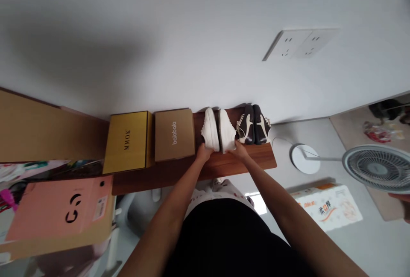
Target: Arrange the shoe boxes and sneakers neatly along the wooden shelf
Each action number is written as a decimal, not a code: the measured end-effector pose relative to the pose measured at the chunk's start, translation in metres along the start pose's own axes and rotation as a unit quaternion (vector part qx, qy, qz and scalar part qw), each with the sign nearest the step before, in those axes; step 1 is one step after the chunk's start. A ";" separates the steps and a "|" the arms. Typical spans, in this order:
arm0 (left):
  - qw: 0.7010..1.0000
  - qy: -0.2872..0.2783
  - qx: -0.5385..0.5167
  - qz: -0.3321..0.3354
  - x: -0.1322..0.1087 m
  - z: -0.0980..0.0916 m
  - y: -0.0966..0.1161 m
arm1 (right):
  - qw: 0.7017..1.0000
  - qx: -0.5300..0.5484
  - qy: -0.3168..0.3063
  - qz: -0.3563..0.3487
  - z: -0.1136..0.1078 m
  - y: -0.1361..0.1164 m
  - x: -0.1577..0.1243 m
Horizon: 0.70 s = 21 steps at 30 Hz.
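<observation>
Two white sneakers lie side by side on a dark wooden shelf (256, 157) against the wall. My left hand (203, 153) is closed on the near end of the left white sneaker (209, 129). The near end of the right white sneaker (226, 129) is gripped by my right hand (238, 151). Close by on the right sits a pair of dark brown sneakers (254, 125) with cream trim and laces. To the left of the white pair is a brown balabala box (174, 136), with a yellow MMOK box (128, 142) beyond it.
A pink box (57, 208) and a large cardboard panel (45, 127) are at the left. At the right stand a fan (378, 168) on a round white base (306, 158) and a white printed package (329, 206). Wall sockets (301, 43) are above. Another person's hand (402, 198) shows at the right edge.
</observation>
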<state>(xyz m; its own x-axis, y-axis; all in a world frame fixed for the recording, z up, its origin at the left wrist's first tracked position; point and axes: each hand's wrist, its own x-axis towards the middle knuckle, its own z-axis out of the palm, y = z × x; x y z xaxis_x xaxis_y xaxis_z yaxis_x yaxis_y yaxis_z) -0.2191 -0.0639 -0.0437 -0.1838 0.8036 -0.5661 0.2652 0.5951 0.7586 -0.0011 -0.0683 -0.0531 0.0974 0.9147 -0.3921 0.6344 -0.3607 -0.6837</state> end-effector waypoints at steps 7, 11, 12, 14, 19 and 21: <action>0.989 -0.011 0.114 0.097 -0.002 -0.008 0.012 | 0.994 0.034 -0.079 -0.062 -0.011 -0.011 0.005; 0.976 -0.013 0.159 0.147 -0.012 -0.008 0.020 | 0.986 -0.105 -0.090 -0.097 -0.024 -0.028 0.004; 0.974 -0.012 0.167 0.151 -0.015 -0.007 0.022 | 0.979 -0.148 -0.092 -0.105 -0.026 -0.034 0.004; 0.973 -0.012 0.174 0.151 -0.019 -0.005 0.026 | 0.961 -0.225 -0.100 -0.122 -0.031 -0.045 0.002; 0.984 0.004 0.112 0.142 -0.022 0.008 0.033 | 0.916 -0.342 -0.155 -0.139 -0.033 -0.066 0.000; 0.985 0.019 0.088 0.144 -0.021 0.013 0.034 | 0.905 -0.362 -0.175 -0.140 -0.031 -0.072 0.000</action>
<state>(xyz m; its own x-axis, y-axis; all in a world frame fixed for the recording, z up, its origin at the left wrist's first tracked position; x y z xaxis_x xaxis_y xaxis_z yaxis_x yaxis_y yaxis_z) -0.1937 -0.0605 -0.0107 -0.1101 0.9409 -0.3203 0.4713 0.3332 0.8166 -0.0228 -0.0368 0.0151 -0.3128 0.7924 -0.5238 0.9451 0.2049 -0.2544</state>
